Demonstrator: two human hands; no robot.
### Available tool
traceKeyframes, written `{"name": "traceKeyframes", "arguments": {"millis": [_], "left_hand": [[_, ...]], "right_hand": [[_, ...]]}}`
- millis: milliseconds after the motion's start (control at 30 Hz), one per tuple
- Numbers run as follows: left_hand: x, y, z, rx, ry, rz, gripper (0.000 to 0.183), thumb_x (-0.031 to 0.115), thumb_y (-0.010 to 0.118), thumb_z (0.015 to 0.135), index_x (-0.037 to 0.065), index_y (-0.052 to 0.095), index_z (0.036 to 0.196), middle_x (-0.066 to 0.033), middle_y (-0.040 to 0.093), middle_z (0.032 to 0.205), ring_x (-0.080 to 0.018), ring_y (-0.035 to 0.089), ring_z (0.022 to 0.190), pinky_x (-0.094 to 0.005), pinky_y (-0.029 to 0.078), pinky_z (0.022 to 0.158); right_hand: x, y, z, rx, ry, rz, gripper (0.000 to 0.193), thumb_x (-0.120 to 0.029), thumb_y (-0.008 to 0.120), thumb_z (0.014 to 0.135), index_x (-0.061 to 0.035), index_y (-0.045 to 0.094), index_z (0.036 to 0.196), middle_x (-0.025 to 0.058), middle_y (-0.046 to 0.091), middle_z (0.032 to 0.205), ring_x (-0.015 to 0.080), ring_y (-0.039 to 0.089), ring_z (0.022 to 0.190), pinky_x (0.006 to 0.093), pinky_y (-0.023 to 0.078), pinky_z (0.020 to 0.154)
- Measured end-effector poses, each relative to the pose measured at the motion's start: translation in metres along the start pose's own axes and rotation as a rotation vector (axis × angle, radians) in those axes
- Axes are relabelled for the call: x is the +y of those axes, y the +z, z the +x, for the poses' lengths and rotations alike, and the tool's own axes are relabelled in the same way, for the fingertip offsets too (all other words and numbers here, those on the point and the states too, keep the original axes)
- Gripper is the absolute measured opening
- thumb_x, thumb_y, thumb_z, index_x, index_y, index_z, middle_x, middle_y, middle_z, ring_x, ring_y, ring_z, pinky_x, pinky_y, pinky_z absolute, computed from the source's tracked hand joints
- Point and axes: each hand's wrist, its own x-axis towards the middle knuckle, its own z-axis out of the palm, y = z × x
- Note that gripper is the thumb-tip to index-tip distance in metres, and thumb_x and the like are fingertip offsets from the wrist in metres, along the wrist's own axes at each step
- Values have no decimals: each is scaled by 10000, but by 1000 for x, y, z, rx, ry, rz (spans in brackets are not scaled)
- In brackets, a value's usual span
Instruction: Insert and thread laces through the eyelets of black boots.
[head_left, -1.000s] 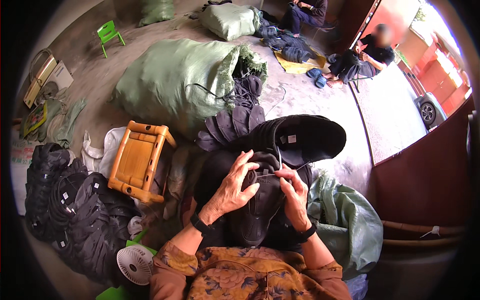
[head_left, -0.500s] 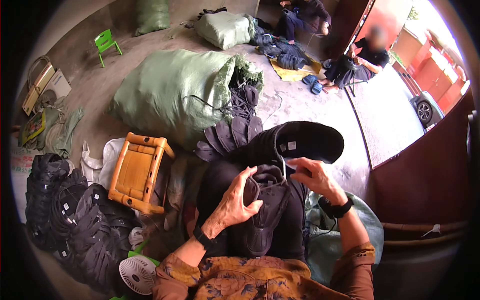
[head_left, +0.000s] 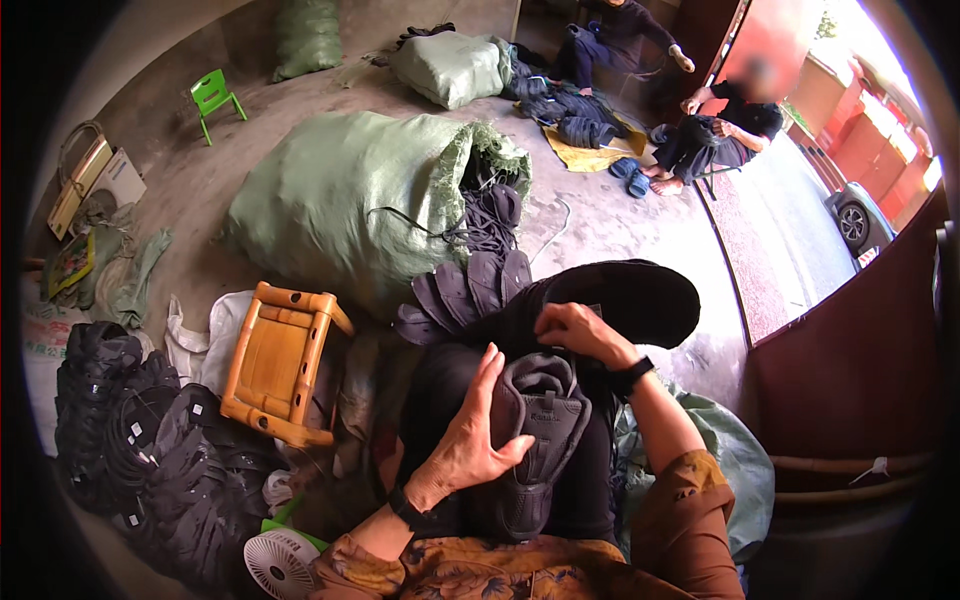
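A black shoe upper (head_left: 545, 425) lies across my lap, its toe toward me and its collar facing away. My left hand (head_left: 465, 435) rests along the upper's left side, fingers stretched out and thumb apart over its front. Just beyond the collar, my right hand (head_left: 585, 335) has its fingers bent and drawn together at the mouth of a wide black open-mouthed piece (head_left: 650, 295). Whatever those fingers hold, if anything, is hidden. Several black shoe pieces (head_left: 470, 285) fan out to the left of that mouth.
A large green woven sack (head_left: 330, 190) spills black pieces ahead. At left stand a bamboo stool (head_left: 270, 360), a heap of black uppers (head_left: 160, 430) and a small white fan (head_left: 280, 562). Two people sit at the far right near dark blue piles (head_left: 585, 115). A green chair (head_left: 212, 95) stands far left.
My right hand has moved left and closed its fingers; the pale strip near them is out of sight. My left hand stays at the upper. One far person has stretched out an arm.
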Motion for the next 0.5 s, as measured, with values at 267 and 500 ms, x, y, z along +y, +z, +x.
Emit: {"name": "traceKeyframes", "arguments": {"millis": [267,500], "left_hand": [[-26,-1,0,-13,-34,-81,591,108,639,822,28,468,1383,-180,423,1484,-352,344,1417,-428,277,1168],[-16,-1,-2,0,-40,10,519,124,658,817,26,516,1307,-185,521,1341,-383,416,1346,-450,338,1129]], "right_hand": [[-40,24,-126,514,7,528,186,-111,566,961,-11,674,1075,70,671,1059,130,631,959,270,488,836],[-73,63,-139,518,-81,255,317,-179,637,910,-18,576,1176,208,564,1228,360,546,1156,400,406,1002]]}}
